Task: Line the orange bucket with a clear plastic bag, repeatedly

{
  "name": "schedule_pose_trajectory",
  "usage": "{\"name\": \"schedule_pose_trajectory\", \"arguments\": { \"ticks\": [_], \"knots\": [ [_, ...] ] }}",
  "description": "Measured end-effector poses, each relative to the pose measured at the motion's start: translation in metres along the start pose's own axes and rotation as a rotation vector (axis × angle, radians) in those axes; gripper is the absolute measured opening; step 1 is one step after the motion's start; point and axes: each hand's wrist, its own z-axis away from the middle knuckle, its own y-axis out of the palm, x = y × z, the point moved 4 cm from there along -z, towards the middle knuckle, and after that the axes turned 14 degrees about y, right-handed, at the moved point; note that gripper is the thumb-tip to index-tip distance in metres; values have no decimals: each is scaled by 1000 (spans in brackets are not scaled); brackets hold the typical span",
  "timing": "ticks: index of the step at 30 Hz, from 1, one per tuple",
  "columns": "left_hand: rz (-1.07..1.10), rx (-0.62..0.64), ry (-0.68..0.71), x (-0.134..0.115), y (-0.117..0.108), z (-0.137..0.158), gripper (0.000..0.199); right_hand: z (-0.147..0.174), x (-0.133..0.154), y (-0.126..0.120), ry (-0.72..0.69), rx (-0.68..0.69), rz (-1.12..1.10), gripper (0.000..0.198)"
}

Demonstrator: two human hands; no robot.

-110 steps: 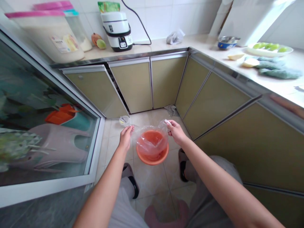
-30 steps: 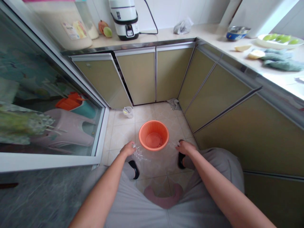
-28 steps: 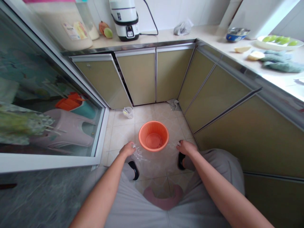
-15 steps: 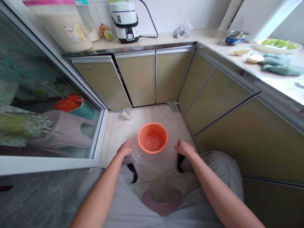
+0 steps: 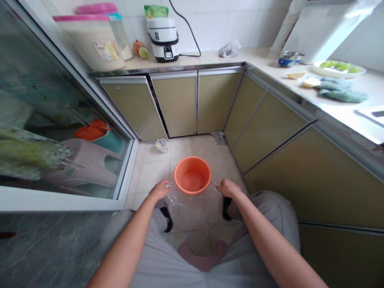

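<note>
Clear plastic bag (image 5: 193, 210) pinched by left hand (image 5: 160, 190) and right hand (image 5: 228, 188); orange basin (image 5: 192, 180) seen between hands, slightly beyond.

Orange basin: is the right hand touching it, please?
Apart. The head view shows a narrow gap, with floor visible, between the right hand and the basin.

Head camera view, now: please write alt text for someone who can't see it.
A person's left hand and right hand hold clear plastic spread between them, on the near side of an orange basin on a tiled floor. Beyond, cabinets run below a counter with a white appliance and green fruit.
</note>
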Motion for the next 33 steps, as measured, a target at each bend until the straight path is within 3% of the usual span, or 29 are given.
{"name": "schedule_pose_trajectory", "arguments": {
  "ticks": [5,9,12,15,19,22,24,26,30,33],
  "knots": [
    [35,-4,-2,-12,-3,5,24,13,15,12,-242,94,48,33],
    [110,-73,55,-42,-19,9,40,24,17,1,-308,120,34,33],
    [256,-181,219,-82,-47,17,57,33,18,-27,-399,22,-142,46],
    [454,-196,382,-131,-86,39,62,55,20,-66,-512,0,-503,60],
    [749,-98,588,-205,-140,80,68,113,34,-120,-803,163,-993,69],
    [922,-14,640,-247,-169,83,75,145,54,-157,-992,302,-1165,76],
    [1039,20,574,-255,-177,57,78,137,72,-174,-970,366,-1211,80],
    [1142,48,443,-247,-172,16,80,104,91,-180,-835,387,-1231,80],
    [1220,93,147,-207,-140,-52,79,23,109,-161,-460,329,-1259,77],
    [1228,103,92,-186,-120,-69,77,-3,106,-139,-394,361,-1275,76]
  ]
}}
